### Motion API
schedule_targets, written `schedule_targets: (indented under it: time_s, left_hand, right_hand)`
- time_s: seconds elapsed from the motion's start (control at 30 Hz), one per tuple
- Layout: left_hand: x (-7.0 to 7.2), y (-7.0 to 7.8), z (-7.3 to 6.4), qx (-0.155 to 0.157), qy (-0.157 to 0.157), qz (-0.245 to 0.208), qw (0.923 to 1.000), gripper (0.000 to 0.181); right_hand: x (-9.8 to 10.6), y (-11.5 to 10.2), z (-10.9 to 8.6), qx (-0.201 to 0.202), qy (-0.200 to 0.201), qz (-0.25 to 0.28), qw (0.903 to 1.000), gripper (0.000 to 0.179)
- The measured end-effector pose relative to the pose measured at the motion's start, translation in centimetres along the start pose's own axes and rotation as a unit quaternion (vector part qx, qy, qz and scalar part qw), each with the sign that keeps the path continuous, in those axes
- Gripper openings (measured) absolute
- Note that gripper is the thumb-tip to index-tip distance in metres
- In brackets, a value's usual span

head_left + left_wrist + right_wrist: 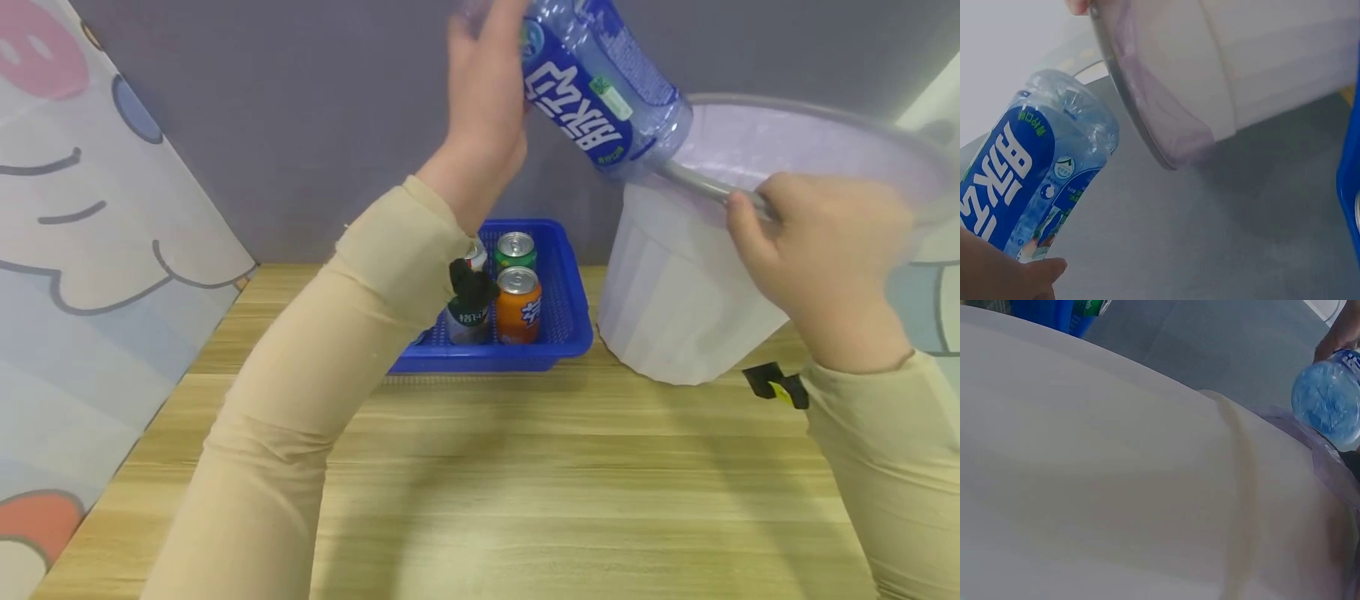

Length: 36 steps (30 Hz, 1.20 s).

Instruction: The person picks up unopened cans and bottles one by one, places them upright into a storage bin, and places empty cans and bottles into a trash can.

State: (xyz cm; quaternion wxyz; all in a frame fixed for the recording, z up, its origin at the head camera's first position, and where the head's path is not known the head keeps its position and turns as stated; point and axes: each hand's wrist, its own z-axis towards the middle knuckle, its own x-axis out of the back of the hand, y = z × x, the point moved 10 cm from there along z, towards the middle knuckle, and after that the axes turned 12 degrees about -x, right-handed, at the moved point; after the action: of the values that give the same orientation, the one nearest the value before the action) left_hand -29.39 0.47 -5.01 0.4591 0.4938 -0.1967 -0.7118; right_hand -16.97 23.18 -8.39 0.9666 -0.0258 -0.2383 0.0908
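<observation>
My left hand point(486, 108) grips a large clear plastic bottle point(581, 92) with a blue label, up at the top of the head view. The bottle is tilted, its base pointing toward the rim of a white trash bin point(675, 283). In the left wrist view, the bottle's base point(1079, 106) lies beside the bin's grey rim point(1124, 94). My right hand point(832, 246) holds the near side of that rim, thumb against it. A pale purple liner bag point(1172, 125) hangs inside and over the rim, and the bin leans.
Behind my left forearm is a blue plastic basket point(573, 337) holding an orange can point(519, 312), a green can point(515, 248) and a dark-labelled container point(467, 323), partly hidden. The wooden table point(555, 492) meets a grey wall point(300, 125). A cartoon-printed panel point(82, 350) borders the left.
</observation>
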Motion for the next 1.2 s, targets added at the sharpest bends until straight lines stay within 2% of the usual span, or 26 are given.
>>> schedule_targets:
  time_s: [0.1, 0.2, 0.37, 0.5, 0.63, 0.77, 0.87, 1.03, 1.2]
  left_hand:
    - [0.0, -0.9, 0.4, 0.016, 0.037, -0.059, 0.9974, 0.015]
    - [-0.6, -1.3, 0.8, 0.009, 0.053, -0.118, 0.9915, 0.011]
    - [-1.8, -1.6, 0.2, -0.02, 0.035, -0.18, 0.9829, 0.016]
    - [-2.5, -2.3, -0.8, -0.012, 0.001, -0.177, 0.9842, 0.016]
    - [-2.6, -3.2, -1.1, 0.004, -0.02, -0.127, 0.9917, 0.016]
    - [-1.8, -4.0, -1.1, 0.004, -0.025, -0.032, 0.9992, 0.027]
    - [-1.5, -4.7, -1.1, 0.0, -0.043, 0.039, 0.9983, 0.042]
    - [-2.3, -5.7, -1.4, -0.018, -0.11, 0.092, 0.9895, 0.059]
    - [-4.0, -6.2, -1.9, -0.046, -0.204, 0.163, 0.9642, 0.073]
  right_hand:
    - [0.0, -0.1, -0.1, 0.001, -0.006, -0.006, 1.0, 0.058]
    - [0.0, -0.2, -0.1, 0.004, -0.007, -0.012, 0.9999, 0.058]
    - [-0.1, -0.3, 0.0, 0.006, -0.002, -0.012, 0.9999, 0.058]
    - [-0.1, -0.5, 0.0, 0.007, -0.001, -0.004, 1.0, 0.058]
    - [0.0, -0.7, -0.1, 0.006, 0.002, 0.001, 1.0, 0.058]
    - [0.0, -0.6, -0.1, 0.001, 0.008, 0.004, 1.0, 0.059]
    - [-0.1, -0.4, -0.1, -0.004, 0.009, 0.008, 0.9999, 0.059]
    - [-0.2, -0.5, -0.1, 0.0, 0.002, 0.006, 1.0, 0.059]
    - [-0.1, -0.8, 0.0, 0.004, 0.006, 0.004, 1.0, 0.058]
